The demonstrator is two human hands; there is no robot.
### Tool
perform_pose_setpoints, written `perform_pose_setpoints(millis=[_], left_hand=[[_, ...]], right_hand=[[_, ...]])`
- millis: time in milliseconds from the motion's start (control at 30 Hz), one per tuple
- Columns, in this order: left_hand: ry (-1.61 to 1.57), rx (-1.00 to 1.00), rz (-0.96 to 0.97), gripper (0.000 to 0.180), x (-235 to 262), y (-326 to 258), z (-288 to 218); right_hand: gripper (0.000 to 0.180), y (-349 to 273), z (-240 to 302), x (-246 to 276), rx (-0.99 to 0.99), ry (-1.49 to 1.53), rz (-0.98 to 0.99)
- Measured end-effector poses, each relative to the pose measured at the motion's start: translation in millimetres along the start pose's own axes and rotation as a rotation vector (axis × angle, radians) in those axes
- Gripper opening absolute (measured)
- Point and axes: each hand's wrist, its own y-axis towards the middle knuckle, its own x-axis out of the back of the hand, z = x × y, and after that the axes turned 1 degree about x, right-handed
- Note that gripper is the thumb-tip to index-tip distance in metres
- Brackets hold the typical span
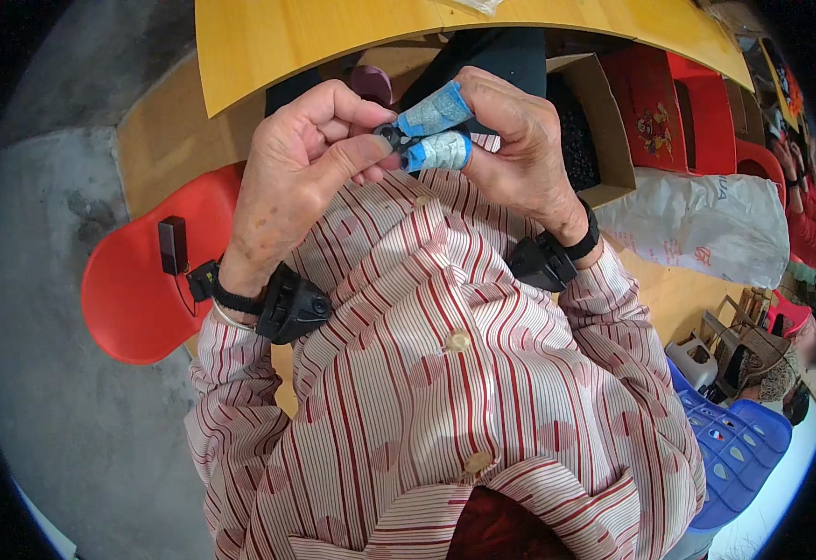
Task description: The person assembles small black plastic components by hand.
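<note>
A small black piece (390, 136), ring-like at its near end, is held between my two hands in front of my chest. My left hand (301, 163) pinches it with thumb and fingertips. From the other side, my right hand (525, 140) closes thumb and forefinger onto it. Blue and whitish wrapping (434, 110) covers the tips of those two right fingers. The fingers hide much of the piece, so its exact kind does not show. Both wrists carry black strapped devices.
Ahead is a yellow tabletop (483, 30). A cardboard box (619, 154) with many small black pieces stands right, beside red seats (702, 112) and a white plastic sack (707, 224). A red chair (133, 299) is left, a blue one (739, 448) lower right. Another person sits far right.
</note>
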Motion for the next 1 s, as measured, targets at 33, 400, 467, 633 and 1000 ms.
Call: perform_pose_setpoints(millis=[33,400,467,633,1000], left_hand=[[0.022,-0.003,0.006,0.014,-0.9,-0.9,-1.1],[0.184,-0.019,-0.011,0.015,-1.3,-2.6,-4.4],[0.122,-0.01,-0.011,0.015,-0.8,-1.7,-2.0],[0.037,-0.012,-0.024,0.016,-1.7,-1.9,1.5],[-0.189,0.034,0.038,0.016,2.1,-0.6,12.8]], right_hand=[[0.021,0.1,1.5,0.1,-0.003,0.006,-0.005],[0.021,3.5,8.6,1.4,-0.017,-0.087,0.032],[0.022,4.8,9.3,0.6,0.008,-0.047,0.014],[0.023,2.0,1.6,0.8,0.041,-0.085,0.024],[0.016,1.0,9.3,-5.1,-0.077,0.154,-0.017]])
